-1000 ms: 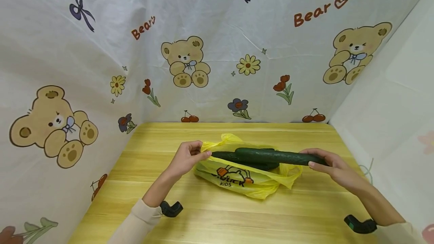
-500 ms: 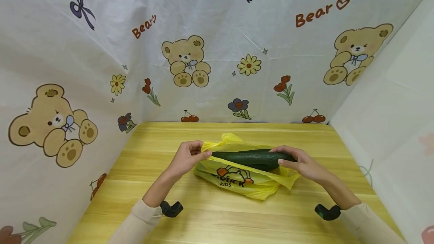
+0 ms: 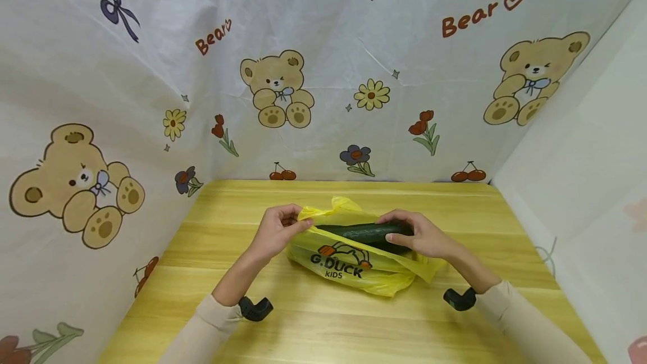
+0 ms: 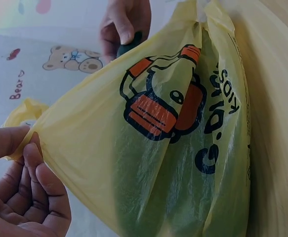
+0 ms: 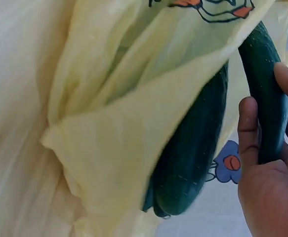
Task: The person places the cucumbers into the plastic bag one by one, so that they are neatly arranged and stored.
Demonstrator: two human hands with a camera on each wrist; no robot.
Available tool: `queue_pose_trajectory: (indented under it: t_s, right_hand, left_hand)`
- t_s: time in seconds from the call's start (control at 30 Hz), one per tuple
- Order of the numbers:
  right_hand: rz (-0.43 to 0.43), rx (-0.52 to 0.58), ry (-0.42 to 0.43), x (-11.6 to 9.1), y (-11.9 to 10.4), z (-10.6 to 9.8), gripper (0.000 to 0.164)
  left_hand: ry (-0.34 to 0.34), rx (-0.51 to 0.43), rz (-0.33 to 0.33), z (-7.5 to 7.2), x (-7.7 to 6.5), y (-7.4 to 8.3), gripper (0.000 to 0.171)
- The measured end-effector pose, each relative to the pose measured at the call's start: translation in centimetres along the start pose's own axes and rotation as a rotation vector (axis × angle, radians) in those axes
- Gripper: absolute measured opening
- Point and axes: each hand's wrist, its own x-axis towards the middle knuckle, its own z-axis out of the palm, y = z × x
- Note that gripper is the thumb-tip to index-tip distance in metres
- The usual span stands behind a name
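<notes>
A yellow plastic bag (image 3: 354,274) printed with a duck logo lies on the table with its mouth spread. My left hand (image 3: 275,232) pinches the bag's rim at the left; the left wrist view shows thumb and fingertips on the thin plastic (image 4: 89,123). My right hand (image 3: 422,235) grips one end of a dark green cucumber (image 5: 265,79), whose far part reaches into the bag's opening. Beside it, another cucumber (image 5: 193,148) lies partly inside the bag, its end sticking out. The bag's front wall hides the lower parts of the cucumbers.
The wooden table (image 3: 323,330) runs back to a white curtain (image 3: 323,145) printed with bears and flowers. White sheeting (image 3: 581,156) bounds the right side. A black device (image 3: 256,309) sits on the left wrist and another (image 3: 460,299) on the right.
My right hand has moved left with the cucumber, sliding it from well outside the bag's right side far into the opening. My left hand stays on the rim, almost still.
</notes>
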Motion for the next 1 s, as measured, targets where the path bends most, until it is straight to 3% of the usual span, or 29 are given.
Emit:
queue_pose_trajectory:
  t_s: [0.2,0.3,0.4,0.67,1.0]
  right_hand:
    - [-0.022,-0.171,0.0,-0.1,-0.3,0.4,0.029]
    - [-0.079,-0.302,0.013,-0.2,-0.2,1.2,0.027]
    - [-0.11,-0.361,0.026,-0.3,0.0,1.7,0.026]
    - [-0.095,-0.342,0.091,-1.6,-0.1,0.9,0.02]
    - [-0.044,-0.341,0.151,-4.2,0.8,-0.4,0.017]
  left_hand:
    - [0.008,-0.008,0.009,0.0,0.3,0.2,0.015]
    - [0.018,-0.011,0.004,0.1,0.4,0.2,0.014]
    - [0.03,-0.014,-0.005,0.2,0.4,0.2,0.014]
    - [0.031,-0.034,-0.013,0.1,0.2,0.1,0.015]
    - [0.016,-0.04,-0.068,0.3,-0.3,-0.7,0.016]
